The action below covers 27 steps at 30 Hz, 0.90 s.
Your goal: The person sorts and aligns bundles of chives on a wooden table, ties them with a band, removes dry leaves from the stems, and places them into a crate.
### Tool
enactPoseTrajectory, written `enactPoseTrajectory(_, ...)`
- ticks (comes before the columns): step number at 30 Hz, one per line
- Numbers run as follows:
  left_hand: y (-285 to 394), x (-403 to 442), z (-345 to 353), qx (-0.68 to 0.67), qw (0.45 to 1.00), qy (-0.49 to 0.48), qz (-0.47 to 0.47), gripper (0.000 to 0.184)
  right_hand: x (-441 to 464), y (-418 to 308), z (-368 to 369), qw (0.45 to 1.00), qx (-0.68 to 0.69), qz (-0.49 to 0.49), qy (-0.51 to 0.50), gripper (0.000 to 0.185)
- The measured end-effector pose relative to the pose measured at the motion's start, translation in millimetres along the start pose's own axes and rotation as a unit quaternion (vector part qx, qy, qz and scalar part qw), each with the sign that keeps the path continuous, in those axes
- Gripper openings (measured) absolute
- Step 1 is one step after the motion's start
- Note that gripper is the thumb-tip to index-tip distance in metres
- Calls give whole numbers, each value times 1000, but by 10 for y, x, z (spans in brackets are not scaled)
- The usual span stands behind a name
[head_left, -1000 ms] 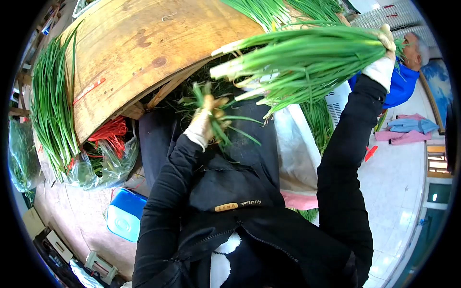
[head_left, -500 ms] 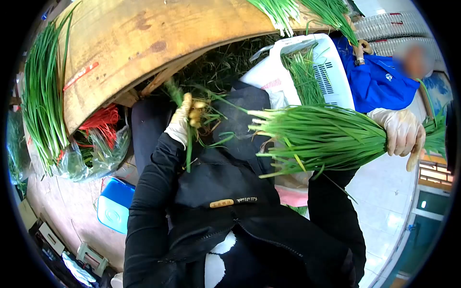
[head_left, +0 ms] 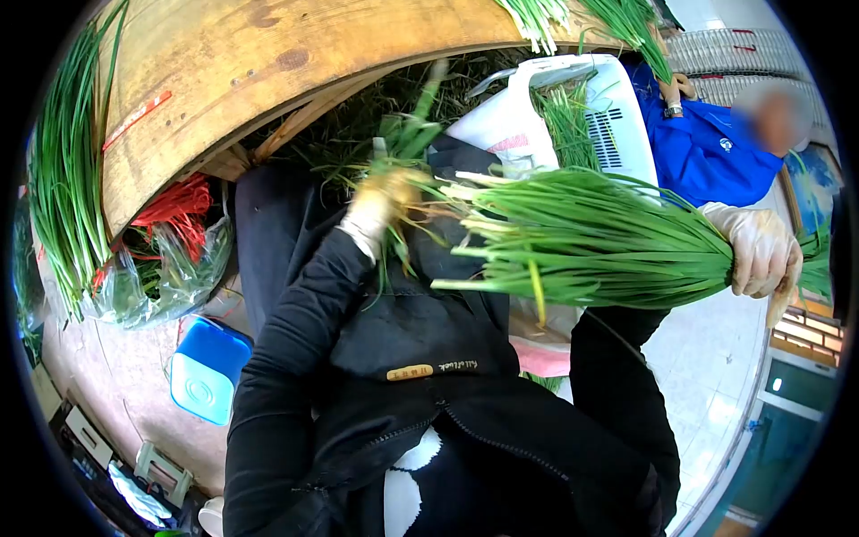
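A large bunch of long green stalks (head_left: 608, 242) lies across the right of the view, its pale ends pointing left. My right hand (head_left: 759, 253), in a pale glove, is wrapped round its leafy end. Beside the pale ends is my left hand (head_left: 386, 199), gloved and blurred by motion, closed on some loose green stalks (head_left: 413, 134) that stick out above and below it. Whether the left fingers touch the large bunch is hard to tell from the blur. Both hands are over the dark apron (head_left: 429, 336).
A wooden table (head_left: 224, 63) curves across the top left, with green stalks (head_left: 67, 170) at its left edge. Red ties (head_left: 183, 208) fill a plastic bag below. A white basket (head_left: 617, 125) holds greens. A co-worker in blue (head_left: 707, 148) sits at the right; a blue stool (head_left: 208, 367) stands lower left.
The large bunch has swung down from the upper right and now lies level. My left hand, still holding loose stalks, has moved right to the bunch's pale ends.
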<state>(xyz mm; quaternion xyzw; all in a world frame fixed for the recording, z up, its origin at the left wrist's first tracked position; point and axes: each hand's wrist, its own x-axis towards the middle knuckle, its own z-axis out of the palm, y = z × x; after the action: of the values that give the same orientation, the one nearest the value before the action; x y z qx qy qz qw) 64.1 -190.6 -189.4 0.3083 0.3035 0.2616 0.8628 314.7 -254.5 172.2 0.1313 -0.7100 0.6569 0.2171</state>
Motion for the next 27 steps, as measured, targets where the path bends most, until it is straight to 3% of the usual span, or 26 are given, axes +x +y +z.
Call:
enactPoseTrajectory(1,-6,-18,-222,-67,990,116,-47,20,-23,5,14,1000,11,7,1,33)
enactPoseTrajectory(2,3,-25,-456,-131,961,227,-91,24,-55,16,63,999,-8,-49,15,33)
enactPoseTrajectory(4,-177,34,-826,-146,966,171,-129,34,-66,-12,60,994,-26,-103,30,34)
enactPoseTrajectory(6,287,-286,-216,-75,991,9,-108,43,11,18,-29,997,0,-71,35,31)
enactPoseTrajectory(7,337,-312,9,-126,986,-35,-101,38,64,92,-68,996,7,-79,47,30)
enactPoseTrajectory(8,405,-344,262,-30,997,-26,-69,39,64,162,-83,993,16,-101,62,28)
enactPoseTrajectory(9,545,-476,498,-78,996,-44,-6,50,87,204,-126,994,27,-98,49,28)
enactPoseTrajectory(10,566,-434,615,-93,987,-124,29,52,94,227,-152,994,34,-98,40,28)
enactPoseTrajectory(12,505,-326,680,-89,987,-134,-20,48,87,270,-178,993,30,-100,54,27)
enactPoseTrajectory(13,477,-213,543,-4,988,-156,-7,35,80,261,-170,992,24,-102,66,27)
enactPoseTrajectory(14,423,-142,385,-16,990,-139,-21,19,72,252,-163,991,19,-104,78,27)
enactPoseTrajectory(15,385,-64,272,-11,997,-70,9,17,66,207,-165,993,13,-81,83,26)
enactPoseTrajectory(16,395,17,159,-4,999,-2,41,16,67,178,-172,994,6,-60,88,26)
enactPoseTrajectory(18,240,230,-391,-109,983,149,8,19,59,72,-150,996,6,-54,72,24)
enactPoseTrajectory(19,161,397,-497,-109,982,151,13,19,79,76,-156,995,0,-69,77,24)
enactPoseTrajectory(20,79,541,-589,154,964,210,43,50,95,86,-153,993,-4,-86,86,23)
enactPoseTrajectory(21,44,600,-648,406,875,253,66,84,91,38,-168,994,-21,-67,80,23)
enactPoseTrajectory(22,121,581,-660,589,784,183,71,104,79,42,-171,994,-21,-68,81,23)
enactPoseTrajectory(24,943,280,-150,741,654,-8,-155,85,46,46,-180,988,-35,-71,129,23)
enactPoseTrajectory(25,791,305,-293,806,591,-16,-21,86,-30,25,-193,989,-39,-69,122,25)
enactPoseTrajectory(26,1082,209,-45,816,552,-86,-150,76,-100,-13,-223,993,-46,-58,92,26)
enactPoseTrajectory(27,1240,26,178,813,566,-63,-120,72,-143,8,-250,993,-45,-70,84,26)
